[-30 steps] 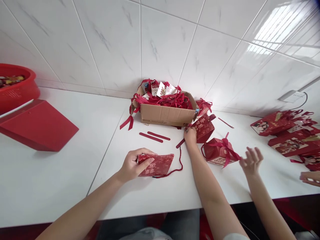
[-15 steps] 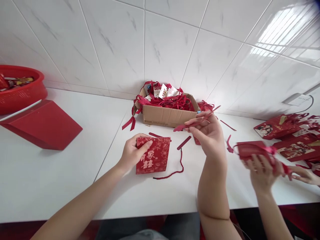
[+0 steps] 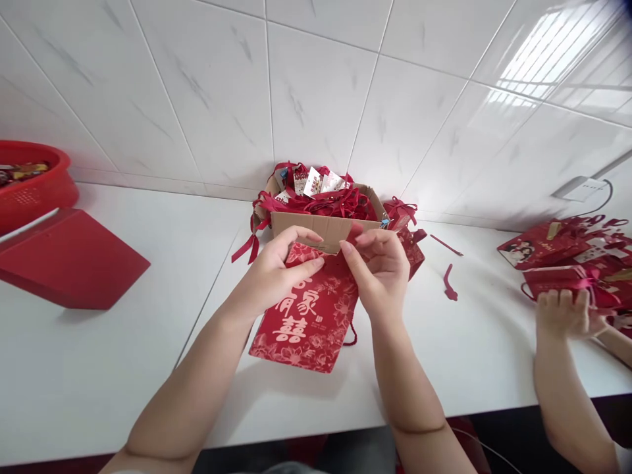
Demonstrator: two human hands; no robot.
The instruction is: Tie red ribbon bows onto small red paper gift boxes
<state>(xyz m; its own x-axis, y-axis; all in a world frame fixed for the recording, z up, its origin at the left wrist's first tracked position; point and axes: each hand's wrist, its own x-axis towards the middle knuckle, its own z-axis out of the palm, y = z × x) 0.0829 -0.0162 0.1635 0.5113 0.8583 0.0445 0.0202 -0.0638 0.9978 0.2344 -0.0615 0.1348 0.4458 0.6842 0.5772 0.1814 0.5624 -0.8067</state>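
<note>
A red paper gift bag (image 3: 316, 329) with pale characters and flower print is held tilted above the white table. My left hand (image 3: 284, 273) grips its upper left edge, thumb on the front and fingers behind. At the bag's top right edge, my right hand (image 3: 378, 266) pinches a flat red strip (image 3: 354, 232), whose end sticks up above the fingers. The strip's lower part is hidden by the hand and bag. From behind the bag's right side, a piece of dark red cord (image 3: 352, 336) peeks out.
Behind the bag stands a cardboard box (image 3: 316, 225) full of red ribbons and tags. Loose red strips (image 3: 449, 283) lie to the right. Finished-looking red boxes (image 3: 538, 240) and a co-worker's hand (image 3: 560, 313) are far right. A red box (image 3: 83, 257) and red basket (image 3: 39, 191) stand left.
My right hand has come down and left, bringing the strip to the bag's top. The bag now faces me, tilted. The co-worker's hands moved their red box to the right.
</note>
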